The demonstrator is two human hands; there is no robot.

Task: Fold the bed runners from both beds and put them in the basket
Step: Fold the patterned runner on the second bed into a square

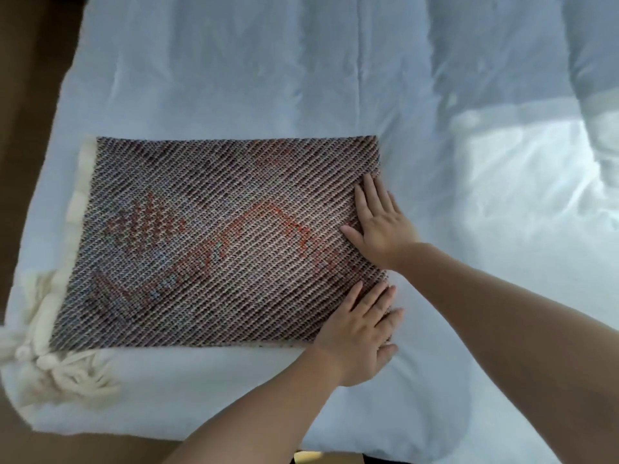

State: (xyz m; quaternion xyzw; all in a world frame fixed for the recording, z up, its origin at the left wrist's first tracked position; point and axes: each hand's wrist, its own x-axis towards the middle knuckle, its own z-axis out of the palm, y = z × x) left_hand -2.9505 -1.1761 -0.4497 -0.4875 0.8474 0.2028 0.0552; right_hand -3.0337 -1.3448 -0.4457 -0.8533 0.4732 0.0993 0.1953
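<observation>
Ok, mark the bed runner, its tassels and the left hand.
bed runner (214,236), head view, middle of woven face.
tassels (67,373), head view, cream bunch at corner.
left hand (360,333), head view, back of hand.

Bed runner (214,239): folded, flat on the bed (335,78).
Woven brown-grey rectangle, diagonal weave, orange-red motifs; cream tassel fringe (50,329) along its left edge, bunched at the near-left corner.

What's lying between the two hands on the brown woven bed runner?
Head view: only a bare stretch of the brown woven bed runner lies between the left hand and the right hand.
</observation>
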